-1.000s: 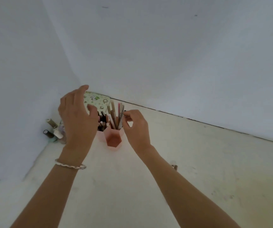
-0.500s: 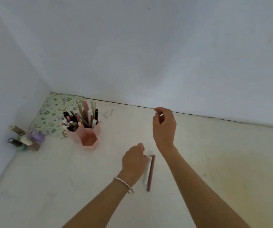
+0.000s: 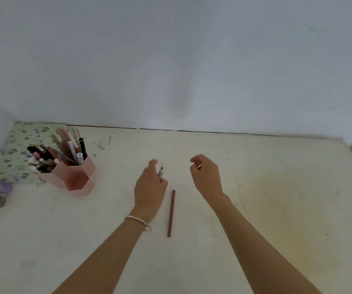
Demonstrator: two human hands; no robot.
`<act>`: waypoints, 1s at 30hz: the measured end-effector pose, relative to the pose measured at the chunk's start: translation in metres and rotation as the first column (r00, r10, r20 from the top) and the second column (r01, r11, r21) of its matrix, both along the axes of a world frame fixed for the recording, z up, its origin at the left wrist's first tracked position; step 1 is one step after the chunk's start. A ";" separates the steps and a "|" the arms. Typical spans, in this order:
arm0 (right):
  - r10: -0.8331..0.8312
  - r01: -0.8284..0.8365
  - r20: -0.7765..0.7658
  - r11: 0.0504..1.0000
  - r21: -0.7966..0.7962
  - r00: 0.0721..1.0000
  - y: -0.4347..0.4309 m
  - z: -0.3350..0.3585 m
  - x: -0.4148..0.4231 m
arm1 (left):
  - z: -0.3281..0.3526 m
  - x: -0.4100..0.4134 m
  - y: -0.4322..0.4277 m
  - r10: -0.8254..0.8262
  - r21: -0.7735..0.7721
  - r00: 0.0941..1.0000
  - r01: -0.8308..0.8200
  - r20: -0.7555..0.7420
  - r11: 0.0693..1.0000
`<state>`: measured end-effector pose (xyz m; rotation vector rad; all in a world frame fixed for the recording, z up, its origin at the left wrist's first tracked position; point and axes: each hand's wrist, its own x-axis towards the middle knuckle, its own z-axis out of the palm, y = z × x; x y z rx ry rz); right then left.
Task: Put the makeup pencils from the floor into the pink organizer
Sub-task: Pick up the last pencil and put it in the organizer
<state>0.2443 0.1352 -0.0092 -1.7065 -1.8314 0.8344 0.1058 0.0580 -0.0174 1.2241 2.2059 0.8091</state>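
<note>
White pencil (image 3: pixel 161 172) now in left hand (image 3: pixel 149 187)

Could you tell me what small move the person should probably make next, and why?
Probably carry the left hand over to the pink organizer: it already grips a pale pencil, and the organizer stands to its left. The brown pencil lies on the floor beside it; the right hand looks empty.
</note>
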 end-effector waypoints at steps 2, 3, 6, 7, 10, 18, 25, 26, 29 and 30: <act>0.092 -0.070 0.129 0.983 -0.169 0.987 -0.006 -0.008 -0.001 | 0.020 -0.011 0.012 0.057 0.177 0.998 -0.055 -0.006 0.983; 0.145 -0.101 0.177 0.967 -0.233 0.974 -0.011 -0.013 -0.005 | 0.030 -0.015 0.016 0.069 0.246 0.998 -0.066 -0.004 0.967; 0.291 -0.187 0.331 0.931 -0.312 0.897 -0.026 -0.023 -0.020 | 0.047 -0.021 0.021 0.059 0.337 0.998 -0.063 0.020 0.939; 0.327 -0.211 0.375 0.925 -0.317 0.867 -0.030 -0.026 -0.025 | 0.048 -0.022 0.021 0.052 0.336 0.998 -0.059 0.029 0.940; 0.381 -0.248 0.428 0.909 -0.336 0.819 -0.037 -0.034 -0.034 | 0.046 -0.025 0.015 0.021 0.305 0.999 -0.030 0.033 0.952; 0.089 -0.076 -0.184 0.994 0.076 0.979 -0.011 0.024 -0.078 | 0.063 -0.087 -0.009 0.211 0.488 0.977 -0.175 -0.020 0.855; 0.032 0.046 -0.599 0.992 0.114 0.800 -0.006 0.081 -0.138 | 0.072 -0.184 -0.037 0.410 0.507 0.814 -0.169 -0.412 0.845; 0.039 0.045 -0.608 0.991 0.123 0.793 -0.008 0.083 -0.142 | 0.070 -0.189 -0.037 0.411 0.468 0.782 -0.175 -0.468 0.866; 0.072 0.018 -0.614 0.990 0.140 0.786 -0.013 0.081 -0.161 | 0.059 -0.199 -0.037 0.370 0.322 0.675 -0.202 -0.638 0.925; 0.081 0.007 -0.615 0.990 0.139 0.785 -0.016 0.080 -0.167 | 0.053 -0.200 -0.038 0.331 0.276 0.656 -0.190 -0.678 0.942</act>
